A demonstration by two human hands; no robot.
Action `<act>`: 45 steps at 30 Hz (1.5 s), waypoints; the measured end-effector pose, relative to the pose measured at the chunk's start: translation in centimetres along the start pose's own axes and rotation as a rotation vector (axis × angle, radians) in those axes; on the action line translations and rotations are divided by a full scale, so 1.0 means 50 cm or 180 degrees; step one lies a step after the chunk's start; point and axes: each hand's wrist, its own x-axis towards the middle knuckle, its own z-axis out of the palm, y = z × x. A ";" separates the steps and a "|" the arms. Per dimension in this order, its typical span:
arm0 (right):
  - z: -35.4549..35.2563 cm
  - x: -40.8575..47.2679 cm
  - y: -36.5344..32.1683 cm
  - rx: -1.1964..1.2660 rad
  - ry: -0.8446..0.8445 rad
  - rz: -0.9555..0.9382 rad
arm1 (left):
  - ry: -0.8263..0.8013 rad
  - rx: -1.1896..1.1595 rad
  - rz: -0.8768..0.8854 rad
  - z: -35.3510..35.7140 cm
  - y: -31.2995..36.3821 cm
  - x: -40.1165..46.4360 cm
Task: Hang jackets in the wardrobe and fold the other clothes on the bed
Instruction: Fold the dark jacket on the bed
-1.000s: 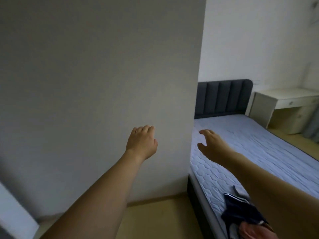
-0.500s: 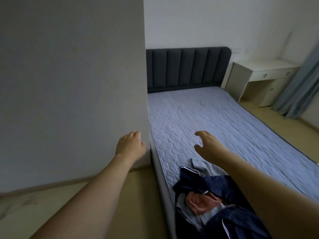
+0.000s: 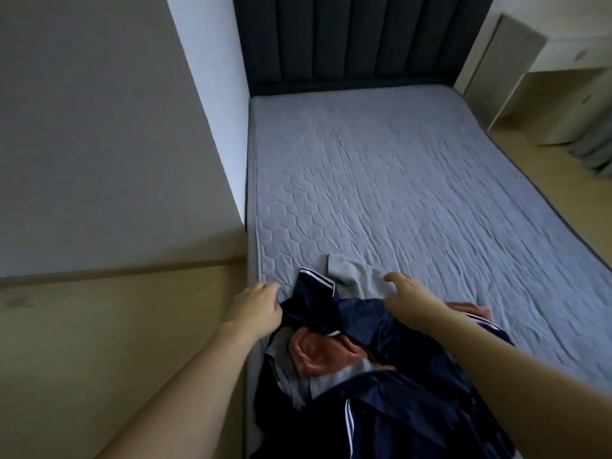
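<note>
While both arms reach forward over the clothes pile, left hand (image 3: 256, 308) sits at the bed (image 3: 414, 193) edge, fingers curled, touching the navy jacket (image 3: 318, 303) with white stripes; can't tell if it actually grips the fabric. Right hand (image 3: 409, 293) is spread, fingers relaxed and apart, hovering just over the grey garment (image 3: 354, 274), holding nothing. Pile lies at the near left corner of the bed: navy jacket on top, pink garment (image 3: 318, 356) and grey cloth underneath. Dark headboard (image 3: 357, 41) at the far end, pale desk (image 3: 536, 51) at right.
</note>
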 end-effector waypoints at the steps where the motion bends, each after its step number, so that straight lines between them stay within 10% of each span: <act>1: 0.019 0.024 0.036 0.0000 -0.0042 0.0047 | -0.0116 -0.0052 -0.0035 0.042 0.010 0.019; 16: 0.197 0.242 0.814 0.0418 -0.0350 0.0933 | -0.0798 -0.0146 0.0238 0.550 0.566 0.307; 24: 0.289 0.238 1.148 -0.0197 -0.1337 0.1246 | -0.1127 0.0289 0.1456 0.795 0.927 0.433; 29: 0.338 0.243 1.218 0.0097 -0.0666 0.0844 | -0.1486 0.1443 0.1768 0.911 0.975 0.434; 33: 0.286 0.235 1.204 0.0478 -0.0151 0.0561 | -0.1432 0.0823 0.1403 0.858 0.943 0.406; 40: 0.030 0.117 0.975 0.1572 -0.1520 0.0365 | -0.0688 -0.1749 0.0428 0.441 0.956 0.290; 45: -0.180 0.019 0.806 0.1225 -0.0531 -0.0780 | 0.0437 -0.2929 0.0409 0.090 1.038 0.162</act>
